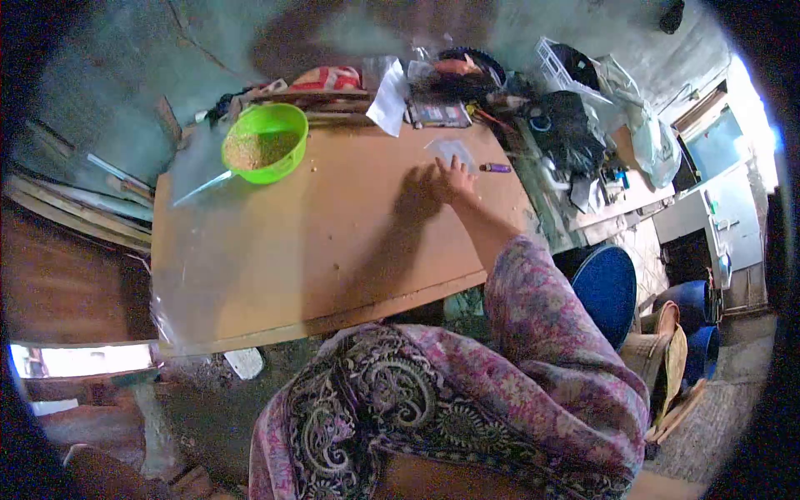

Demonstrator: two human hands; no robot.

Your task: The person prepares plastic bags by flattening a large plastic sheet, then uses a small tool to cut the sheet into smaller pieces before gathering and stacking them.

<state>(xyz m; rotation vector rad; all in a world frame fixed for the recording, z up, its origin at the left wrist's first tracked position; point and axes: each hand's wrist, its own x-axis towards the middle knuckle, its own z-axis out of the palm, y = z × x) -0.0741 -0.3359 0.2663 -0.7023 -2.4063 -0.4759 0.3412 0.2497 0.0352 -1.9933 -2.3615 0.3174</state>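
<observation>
My right hand reaches over the right part of the brown table, its fingers spread at the near edge of a small clear plastic sheet or bag. Just right of the fingers lies a small purple tube-like object. At the table's back left stands a bright green bowl with a grainy, beige content. A thin pale strip slants down from beside the bowl. My left hand is not in the frame.
Behind the table are a white sheet, a red-patterned cloth and dark clutter. Black bags and a white wire rack stand at the right. A blue barrel is beside the table's right side.
</observation>
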